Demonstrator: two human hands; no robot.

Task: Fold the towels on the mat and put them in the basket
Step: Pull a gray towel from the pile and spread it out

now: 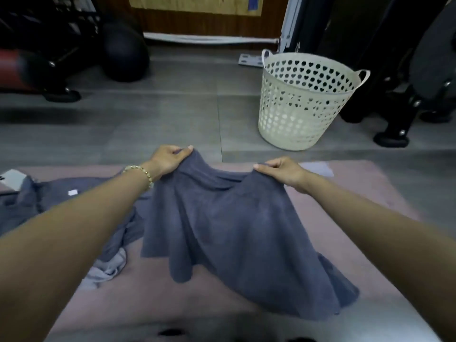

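Observation:
A dark blue-grey towel (pixel 234 233) hangs lifted over the pink mat (pixel 370 193), its lower edge draping down toward me. My left hand (pixel 167 159) grips its far left corner and my right hand (pixel 281 171) grips its far right corner, both held above the mat's far edge. More blue-grey towels (pixel 49 201) lie crumpled on the mat's left side, and a lighter grey one (pixel 108 267) peeks out below them. The white perforated basket (pixel 301 102) stands upright on the floor beyond the mat, to the right; its inside looks empty.
Grey floor (pixel 148 119) lies between the mat and the back wall. A black ball (pixel 123 53) and dark exercise equipment (pixel 37 58) sit at the far left, and black machine legs (pixel 404 114) stand right of the basket. A small white object (pixel 12 178) is at the mat's left edge.

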